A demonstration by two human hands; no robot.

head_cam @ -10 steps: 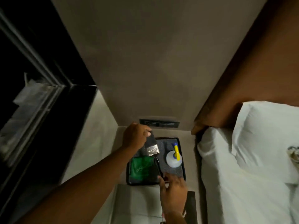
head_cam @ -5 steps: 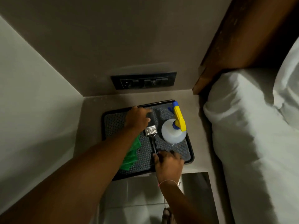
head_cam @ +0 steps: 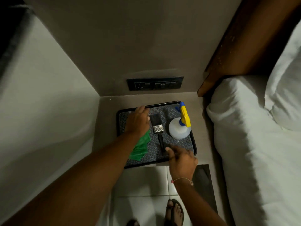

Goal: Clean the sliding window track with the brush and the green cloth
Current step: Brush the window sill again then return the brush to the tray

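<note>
A black brush (head_cam: 157, 128) with a metal ferrule lies flat on the patterned mat of a black tray (head_cam: 195, 145), bristles pointing away from me. My left hand (head_cam: 137, 121) is palm down just left of the bristles, fingertips at the tray's far rim, off the brush. The folded green cloth (head_cam: 140, 148) lies under my left wrist, partly hidden. My right hand (head_cam: 182, 160) is at the handle's near end, thumb touching it, fingers spread and not wrapped around it.
A white spray bottle (head_cam: 179, 130) with a yellow and blue trigger stands at the tray's right. A dark switch panel (head_cam: 154, 83) is on the wall behind. A white bed (head_cam: 252, 144) is close on the right. My sandalled foot (head_cam: 175, 211) is on the tiled floor.
The brush, held in both hands a second ago, has come down flat on the tray. My left hand has let go of the bristle end and moved left. The window is out of view.
</note>
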